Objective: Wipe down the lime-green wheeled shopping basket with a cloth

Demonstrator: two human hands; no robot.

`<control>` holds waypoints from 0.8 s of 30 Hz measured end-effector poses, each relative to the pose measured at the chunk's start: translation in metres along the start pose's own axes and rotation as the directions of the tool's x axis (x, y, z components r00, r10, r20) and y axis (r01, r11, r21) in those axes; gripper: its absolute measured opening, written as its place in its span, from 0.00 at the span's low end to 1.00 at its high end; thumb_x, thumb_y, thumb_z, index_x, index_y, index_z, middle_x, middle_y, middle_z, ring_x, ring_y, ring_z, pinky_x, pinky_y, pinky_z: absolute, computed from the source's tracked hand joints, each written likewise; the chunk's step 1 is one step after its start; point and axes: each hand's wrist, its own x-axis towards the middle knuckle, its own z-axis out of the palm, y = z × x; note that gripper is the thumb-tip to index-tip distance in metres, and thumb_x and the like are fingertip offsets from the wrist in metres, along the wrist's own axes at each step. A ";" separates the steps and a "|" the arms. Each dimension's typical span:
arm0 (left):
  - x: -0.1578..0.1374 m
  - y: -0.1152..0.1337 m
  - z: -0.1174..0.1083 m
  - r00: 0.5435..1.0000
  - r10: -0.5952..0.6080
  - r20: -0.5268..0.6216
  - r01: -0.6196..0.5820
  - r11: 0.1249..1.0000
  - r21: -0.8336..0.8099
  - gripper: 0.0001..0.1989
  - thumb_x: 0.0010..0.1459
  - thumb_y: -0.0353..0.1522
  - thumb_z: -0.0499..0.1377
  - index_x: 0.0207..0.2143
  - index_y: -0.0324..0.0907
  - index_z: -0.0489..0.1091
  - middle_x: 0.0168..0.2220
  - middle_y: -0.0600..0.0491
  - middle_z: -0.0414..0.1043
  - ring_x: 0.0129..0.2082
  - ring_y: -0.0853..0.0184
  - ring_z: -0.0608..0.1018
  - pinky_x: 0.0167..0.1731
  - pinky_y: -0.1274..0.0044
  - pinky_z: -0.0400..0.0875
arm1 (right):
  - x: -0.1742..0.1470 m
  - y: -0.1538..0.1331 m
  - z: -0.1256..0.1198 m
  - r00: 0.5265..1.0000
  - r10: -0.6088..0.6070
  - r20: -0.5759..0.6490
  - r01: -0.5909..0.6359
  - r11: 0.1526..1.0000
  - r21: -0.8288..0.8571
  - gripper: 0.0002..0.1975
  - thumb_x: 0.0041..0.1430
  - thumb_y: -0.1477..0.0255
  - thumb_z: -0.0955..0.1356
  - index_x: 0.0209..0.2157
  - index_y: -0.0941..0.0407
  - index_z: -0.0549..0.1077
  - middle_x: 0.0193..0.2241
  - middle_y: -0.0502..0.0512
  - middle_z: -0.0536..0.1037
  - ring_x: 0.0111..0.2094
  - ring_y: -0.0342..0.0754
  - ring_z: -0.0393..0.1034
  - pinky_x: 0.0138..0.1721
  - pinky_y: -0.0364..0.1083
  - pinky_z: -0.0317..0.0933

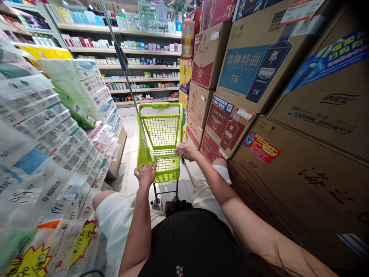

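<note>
A small lime-green shopping cart with a grid basket stands directly in front of me on the tiled floor. My left hand is at the near left corner of its basket, fingers bent over the rim. On the right side, my right hand curls its fingers over the basket's edge. The basket's grid floor shows between both hands, with nothing lying on it. A thin dark pole rises at the cart's far left corner and leans up to the left.
Stacked cardboard boxes wall the right side closely. Plastic-wrapped tissue packs are piled on the left. Shelves of small packaged goods cross the far end. Pale floor tiles run along the narrow aisle.
</note>
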 end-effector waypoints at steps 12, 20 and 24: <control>-0.001 0.013 -0.003 0.957 0.281 0.079 -0.290 0.944 0.156 0.21 0.67 0.47 0.48 0.42 0.51 0.79 0.45 0.51 0.81 0.54 0.57 0.76 0.69 0.57 0.39 | -0.063 -0.026 0.046 0.974 -0.032 -0.225 0.012 0.996 -0.090 0.19 0.60 0.85 0.62 0.41 0.52 0.79 0.47 0.53 0.81 0.56 0.49 0.67 0.63 0.53 0.58; -0.011 0.064 0.028 0.949 0.313 -0.049 -0.290 0.920 0.262 0.28 0.69 0.46 0.43 0.42 0.40 0.77 0.39 0.41 0.80 0.42 0.56 0.80 0.59 0.64 0.59 | -0.056 -0.052 0.071 0.865 0.279 -0.417 -0.384 0.902 -0.194 0.18 0.64 0.83 0.61 0.45 0.54 0.77 0.48 0.63 0.77 0.57 0.57 0.62 0.57 0.55 0.62; -0.012 0.069 0.028 0.925 0.379 -0.014 -0.368 0.906 0.210 0.25 0.70 0.45 0.44 0.37 0.43 0.77 0.38 0.44 0.81 0.44 0.58 0.79 0.62 0.62 0.56 | -0.066 -0.036 0.063 0.847 0.247 -0.471 -0.359 0.919 -0.163 0.19 0.64 0.82 0.61 0.49 0.52 0.77 0.51 0.59 0.77 0.58 0.54 0.62 0.62 0.54 0.58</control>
